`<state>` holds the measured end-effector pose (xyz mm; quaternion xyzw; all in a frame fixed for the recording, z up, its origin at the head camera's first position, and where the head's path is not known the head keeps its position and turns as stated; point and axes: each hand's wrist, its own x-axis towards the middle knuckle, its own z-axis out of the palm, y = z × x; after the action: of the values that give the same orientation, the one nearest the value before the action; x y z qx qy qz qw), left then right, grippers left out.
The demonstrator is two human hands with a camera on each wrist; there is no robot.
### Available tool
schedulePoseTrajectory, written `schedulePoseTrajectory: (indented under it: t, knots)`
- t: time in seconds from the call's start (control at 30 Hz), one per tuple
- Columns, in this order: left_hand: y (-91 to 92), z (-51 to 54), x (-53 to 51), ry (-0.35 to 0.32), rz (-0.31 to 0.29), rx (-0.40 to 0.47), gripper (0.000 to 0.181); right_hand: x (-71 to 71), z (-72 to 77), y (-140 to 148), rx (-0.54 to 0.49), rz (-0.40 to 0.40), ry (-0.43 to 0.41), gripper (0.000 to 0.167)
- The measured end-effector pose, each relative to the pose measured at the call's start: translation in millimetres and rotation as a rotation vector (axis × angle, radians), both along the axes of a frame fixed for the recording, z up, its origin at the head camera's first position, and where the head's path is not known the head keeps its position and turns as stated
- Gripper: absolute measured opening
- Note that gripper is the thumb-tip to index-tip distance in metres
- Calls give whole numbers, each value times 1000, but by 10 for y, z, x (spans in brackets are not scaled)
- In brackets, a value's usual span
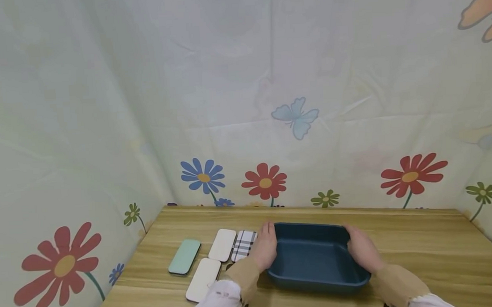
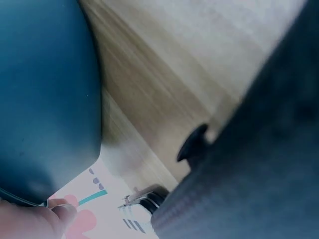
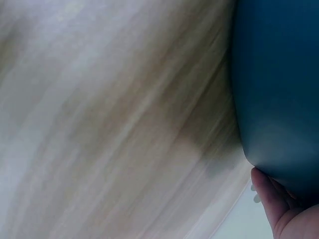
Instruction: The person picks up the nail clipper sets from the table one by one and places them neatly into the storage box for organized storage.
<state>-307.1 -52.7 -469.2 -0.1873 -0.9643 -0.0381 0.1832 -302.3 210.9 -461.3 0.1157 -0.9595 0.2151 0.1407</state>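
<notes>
A deep dark blue rectangular tray with rounded corners sits on the wooden table, its inside bare. My left hand grips its left wall near the far corner. At the right wall, my right hand grips the rim. In the left wrist view, the left fingers bend at the tray's edge. The right wrist view catches the right fingers against the tray's corner. Close to the left hand lies a plaid flat case, partly hidden by that hand.
Left of the tray lie a mint green flat case, a white one and a second white one, near the left sleeve. A flower-printed curtain stands behind the wooden table.
</notes>
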Motion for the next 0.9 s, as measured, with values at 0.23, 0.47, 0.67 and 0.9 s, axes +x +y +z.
schedulePoseTrajectory:
  t: [0.23,0.47,0.67,0.9]
  knots:
    - [-8,-8,41,-1,10,20,50,24,2,-22,-70,-3,-20,32]
    - [-11,-3,66,-18,24,11,53,34,6,-38,-135,-8,8,28]
    - [-15,-24,75,16,22,-12,53,30,-13,-31,-128,-15,15,27]
    - [-42,-55,85,-7,21,2,55,48,10,-52,-132,-32,3,27]
